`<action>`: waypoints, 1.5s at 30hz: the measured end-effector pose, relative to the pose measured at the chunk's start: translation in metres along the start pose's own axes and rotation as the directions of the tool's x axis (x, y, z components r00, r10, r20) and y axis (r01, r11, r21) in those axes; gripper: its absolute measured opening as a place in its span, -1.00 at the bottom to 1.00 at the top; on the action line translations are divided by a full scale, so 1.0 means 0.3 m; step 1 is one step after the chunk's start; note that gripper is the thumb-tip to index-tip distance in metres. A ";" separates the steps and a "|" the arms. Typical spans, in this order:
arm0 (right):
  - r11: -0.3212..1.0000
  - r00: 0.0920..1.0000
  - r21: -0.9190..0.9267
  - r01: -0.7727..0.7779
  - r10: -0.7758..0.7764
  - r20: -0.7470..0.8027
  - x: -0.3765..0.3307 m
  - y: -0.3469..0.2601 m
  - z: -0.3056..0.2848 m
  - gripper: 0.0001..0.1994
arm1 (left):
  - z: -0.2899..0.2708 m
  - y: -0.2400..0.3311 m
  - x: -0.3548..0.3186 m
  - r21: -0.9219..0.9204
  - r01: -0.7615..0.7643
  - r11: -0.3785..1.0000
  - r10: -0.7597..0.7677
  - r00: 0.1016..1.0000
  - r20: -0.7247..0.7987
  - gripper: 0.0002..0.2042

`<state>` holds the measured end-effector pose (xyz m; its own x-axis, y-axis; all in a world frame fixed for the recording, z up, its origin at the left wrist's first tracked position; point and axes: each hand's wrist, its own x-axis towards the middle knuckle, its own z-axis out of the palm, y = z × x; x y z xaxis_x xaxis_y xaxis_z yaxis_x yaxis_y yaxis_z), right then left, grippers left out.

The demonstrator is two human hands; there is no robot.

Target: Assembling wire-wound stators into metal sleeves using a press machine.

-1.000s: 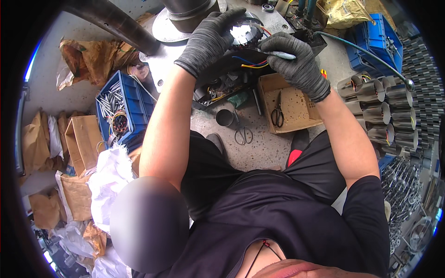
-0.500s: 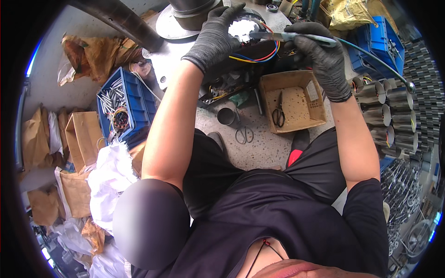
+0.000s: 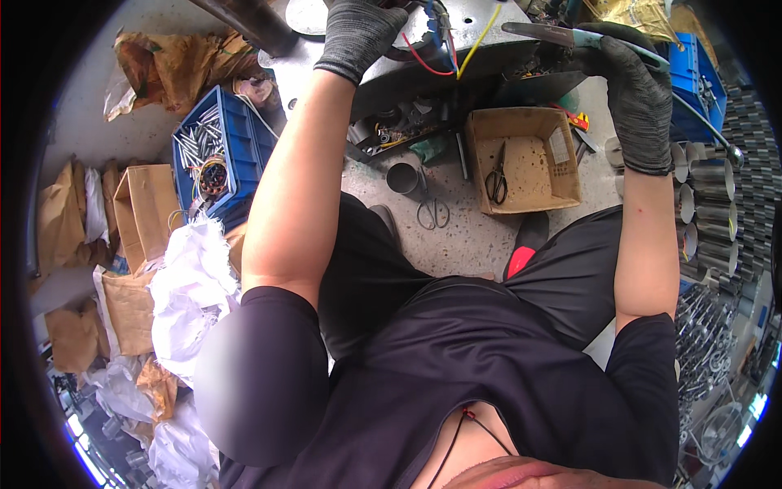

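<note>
My left hand (image 3: 357,41), in a dark grey knit glove, is over a metal plate (image 3: 489,23) at the top edge. It looks closed; its fingertips and whatever they grip are hidden or cut off. Just right of it a round wound motor part (image 3: 417,37) lies on the plate, with loose red (image 3: 425,63), yellow (image 3: 479,41) and blue wires. Farther right, my gloved right hand (image 3: 639,102) is closed around the pale handle of a knife-like tool (image 3: 542,33). Its long grey blade points left, apart from the wires.
Below the plate stands an open cardboard box (image 3: 533,198) with scissors (image 3: 496,175) inside. A blue crate (image 3: 232,163) of metal shafts is at left; another blue bin (image 3: 692,73) and metal tubes (image 3: 713,220) at right. A ball-ended lever (image 3: 735,155) juts near my right hand.
My right hand has drawn the tool rightward, away from the wires. The wires now stand apart instead of looping together. The white material by my left hand has gone from sight as the view shifted.
</note>
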<state>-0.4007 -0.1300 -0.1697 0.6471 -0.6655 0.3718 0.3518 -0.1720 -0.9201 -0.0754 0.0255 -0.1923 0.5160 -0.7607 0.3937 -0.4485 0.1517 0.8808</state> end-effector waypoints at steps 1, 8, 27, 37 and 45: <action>1.000 1.000 -0.019 -0.011 0.011 -0.020 -0.005 0.001 0.017 -0.75 | -0.001 0.011 -0.007 0.003 0.002 1.000 -0.002 1.000 0.002 -0.71; 0.993 0.992 -0.102 0.052 -0.040 0.122 -0.032 -0.067 0.203 -0.80 | -0.009 0.002 -0.031 0.132 -0.261 0.956 0.237 0.956 0.173 -0.57; 0.814 0.957 -0.507 0.285 -0.272 0.103 0.090 0.137 0.473 -0.87 | -0.011 0.139 -0.157 0.209 -0.125 0.970 0.034 0.918 0.395 -0.04; 0.818 0.980 -0.541 0.192 -0.137 0.142 0.136 0.139 0.507 -0.88 | -0.006 0.152 -0.160 0.186 -0.074 0.980 -0.003 0.923 0.384 -0.06; 0.822 0.972 -0.518 0.235 -0.205 0.115 0.150 0.107 0.474 -0.87 | 0.004 0.173 -0.179 0.389 -0.254 0.885 0.093 0.917 0.388 -0.13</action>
<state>-0.2641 -0.0622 -0.1649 0.6346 -0.5282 0.5642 0.0905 -0.6742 -0.7330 -0.1272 0.0736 -0.1680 0.1486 -0.9282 0.3412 -0.8122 0.0822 0.5775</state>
